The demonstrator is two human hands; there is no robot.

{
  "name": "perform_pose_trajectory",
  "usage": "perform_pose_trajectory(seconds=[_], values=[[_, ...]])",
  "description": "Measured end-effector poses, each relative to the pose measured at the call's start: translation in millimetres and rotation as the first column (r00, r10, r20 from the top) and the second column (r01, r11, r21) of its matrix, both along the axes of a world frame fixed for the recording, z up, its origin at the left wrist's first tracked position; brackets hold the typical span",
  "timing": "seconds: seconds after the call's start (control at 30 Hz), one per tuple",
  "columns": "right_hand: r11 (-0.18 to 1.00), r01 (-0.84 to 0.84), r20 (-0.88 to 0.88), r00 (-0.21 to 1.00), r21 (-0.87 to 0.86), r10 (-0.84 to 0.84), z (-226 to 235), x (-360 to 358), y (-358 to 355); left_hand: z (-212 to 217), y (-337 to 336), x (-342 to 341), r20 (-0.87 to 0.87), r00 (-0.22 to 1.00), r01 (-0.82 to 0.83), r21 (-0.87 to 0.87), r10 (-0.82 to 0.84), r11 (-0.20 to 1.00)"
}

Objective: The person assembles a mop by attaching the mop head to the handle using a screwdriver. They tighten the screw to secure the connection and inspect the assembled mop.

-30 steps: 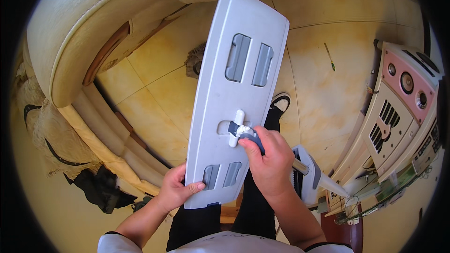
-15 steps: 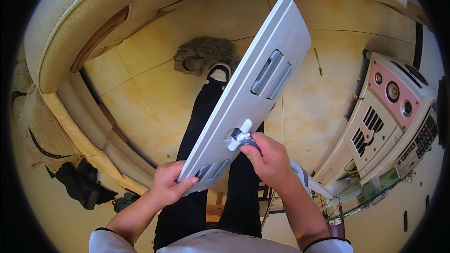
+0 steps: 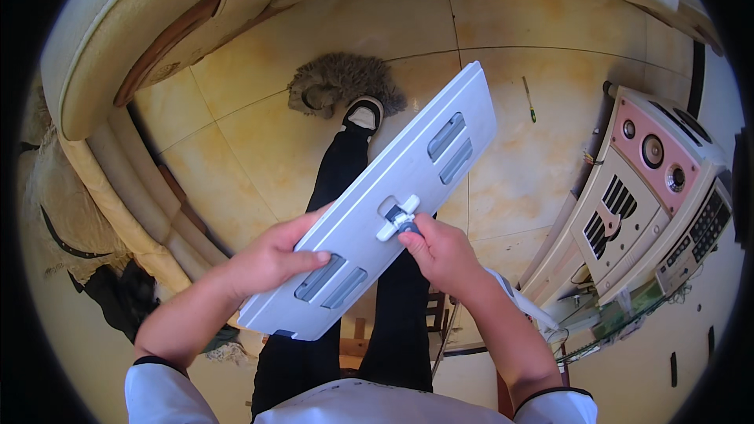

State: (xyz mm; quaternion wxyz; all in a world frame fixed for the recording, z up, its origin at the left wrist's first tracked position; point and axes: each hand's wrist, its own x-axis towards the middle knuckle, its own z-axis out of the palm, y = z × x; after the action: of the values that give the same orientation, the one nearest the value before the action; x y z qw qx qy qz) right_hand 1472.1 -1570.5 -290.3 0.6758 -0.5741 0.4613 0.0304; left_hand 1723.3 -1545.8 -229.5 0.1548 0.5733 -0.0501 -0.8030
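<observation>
A flat mop head (image 3: 377, 212), a long pale grey plate with darker grey clip slots near both ends, slants across my lap from lower left to upper right. My left hand (image 3: 275, 259) grips its left edge, the thumb lying on top by the lower slots and the fingers hidden underneath. At the plate's middle is a white swivel joint (image 3: 398, 218) with a dark grey socket. My right hand (image 3: 440, 251) pinches that socket between thumb and fingers. A shaggy grey-brown mop pad (image 3: 342, 78) lies on the floor beside my shoe (image 3: 363, 115).
A thin screwdriver-like tool (image 3: 529, 100) lies on the tiled floor. To the right stands a pink and cream speaker unit (image 3: 652, 153) with exposed circuit boards and wires. A cream sofa (image 3: 102, 55) curves around the left and far side. Dark cloth (image 3: 118, 298) lies at lower left.
The mop head has come nearer to me and tipped to a flatter slant. My left hand now sits farther up its edge, and my right hand stays on the joint.
</observation>
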Motion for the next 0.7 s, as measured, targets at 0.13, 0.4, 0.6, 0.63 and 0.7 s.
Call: perform_pose_trajectory(seconds=[0.13, 0.4, 0.6, 0.63, 0.7], values=[[0.996, -0.082, -0.061, 0.995, 0.030, 0.084, -5.5, 0.8, 7.2, -27.5, -26.3, -8.7, -0.084, 0.996, -0.003, 0.261, 0.026, 0.965], [0.985, -0.144, -0.078, 0.985, 0.092, 0.152, -26.7, -8.0, 26.3, -49.4, -25.0, -37.0, 0.080, 0.890, 0.455, -0.111, -0.448, 0.884], [0.974, -0.125, -0.042, 0.990, 0.189, 0.135, -28.6, -15.6, 29.3, -46.6, -28.6, -43.8, 0.150, 0.824, 0.566, -0.202, -0.546, 0.799], [0.977, -0.133, -0.053, 0.988, 0.169, 0.144, -28.4, -15.2, 32.5, -45.5, -26.2, -45.4, 0.190, 0.818, 0.575, -0.254, -0.543, 0.777], [0.980, -0.147, -0.077, 0.984, 0.131, 0.158, -27.8, -14.0, 38.1, -43.8, -21.8, -51.4, 0.233, 0.811, 0.584, -0.276, -0.536, 0.764]])
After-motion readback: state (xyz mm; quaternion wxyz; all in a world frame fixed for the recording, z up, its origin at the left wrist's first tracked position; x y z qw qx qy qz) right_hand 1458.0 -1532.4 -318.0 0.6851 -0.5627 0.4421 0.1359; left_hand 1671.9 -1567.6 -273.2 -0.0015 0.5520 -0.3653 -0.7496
